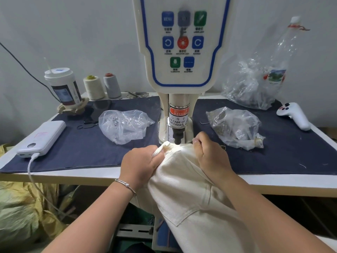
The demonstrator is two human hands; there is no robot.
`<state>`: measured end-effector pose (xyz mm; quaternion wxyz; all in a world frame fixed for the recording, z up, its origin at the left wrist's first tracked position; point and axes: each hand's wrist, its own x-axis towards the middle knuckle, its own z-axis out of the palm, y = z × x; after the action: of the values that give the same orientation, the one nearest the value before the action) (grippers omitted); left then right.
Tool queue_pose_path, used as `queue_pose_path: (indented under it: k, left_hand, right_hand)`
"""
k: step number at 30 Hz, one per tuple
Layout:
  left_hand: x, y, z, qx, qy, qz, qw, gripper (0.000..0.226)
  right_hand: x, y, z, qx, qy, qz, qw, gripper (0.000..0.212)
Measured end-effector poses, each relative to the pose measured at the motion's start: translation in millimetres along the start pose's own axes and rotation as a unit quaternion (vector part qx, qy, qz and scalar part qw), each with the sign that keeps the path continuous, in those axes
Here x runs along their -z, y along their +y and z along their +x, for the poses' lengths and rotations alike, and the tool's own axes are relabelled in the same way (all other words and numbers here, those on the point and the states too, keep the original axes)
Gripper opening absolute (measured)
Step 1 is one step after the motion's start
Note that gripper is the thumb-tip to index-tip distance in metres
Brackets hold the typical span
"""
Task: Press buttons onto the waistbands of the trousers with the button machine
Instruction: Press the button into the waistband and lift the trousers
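We see a white table (pixel 273 183) covered by two dark blue cloth mats (pixel 82 152), one on each side of the button machine (pixel 179 114) standing at the centre. At nine o'clock lies a white power bank (pixel 42 138) with a cable plugged in. Toward ten o'clock stand a lidded cup (pixel 63 86) and two thread cones (pixel 102 86). Just left of the machine sits a clear plastic bag (pixel 124 126); another bag (pixel 235 127) sits at three o'clock, a larger one (pixel 253 86) at two o'clock beside a white controller (pixel 293 115). Cream trousers (pixel 182 161) drape over the near edge at six o'clock.
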<state>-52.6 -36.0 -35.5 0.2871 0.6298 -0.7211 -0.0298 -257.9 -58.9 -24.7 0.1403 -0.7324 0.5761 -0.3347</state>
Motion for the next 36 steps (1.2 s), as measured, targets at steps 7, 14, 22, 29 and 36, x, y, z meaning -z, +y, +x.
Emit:
queue_pose_path:
  k: [7, 14, 22, 29, 36]
  left_hand:
    - [-0.4, -0.5, 0.2, -0.008, -0.007, 0.013, 1.0, 0.053]
    - [-1.9, -1.1, -1.9, -0.033, 0.002, 0.062, 0.998, 0.065]
    - [-2.9, -1.9, -2.4, -0.027, 0.01, 0.052, 0.998, 0.062]
    - [-5.7, -1.9, -3.1, -0.032, 0.012, 0.065, 0.997, 0.06]
    - [-5.3, -3.9, -1.2, -0.028, -0.018, 0.061, 0.998, 0.058]
  right_hand:
    - [-2.1, -0.9, -1.9, 0.013, 0.024, -0.036, 0.999, 0.021]
    - [-6.0, 0.0, -4.8, 0.019, 0.05, -0.061, 0.997, 0.02]
    - [-7.5, 0.4, -4.2, 0.016, 0.064, -0.063, 0.996, 0.019]
    - [-7.6, 1.0, -5.2, 0.008, 0.068, -0.062, 0.996, 0.017]
    - [-7.3, 1.0, -5.1, 0.003, 0.06, -0.058, 0.997, 0.016]
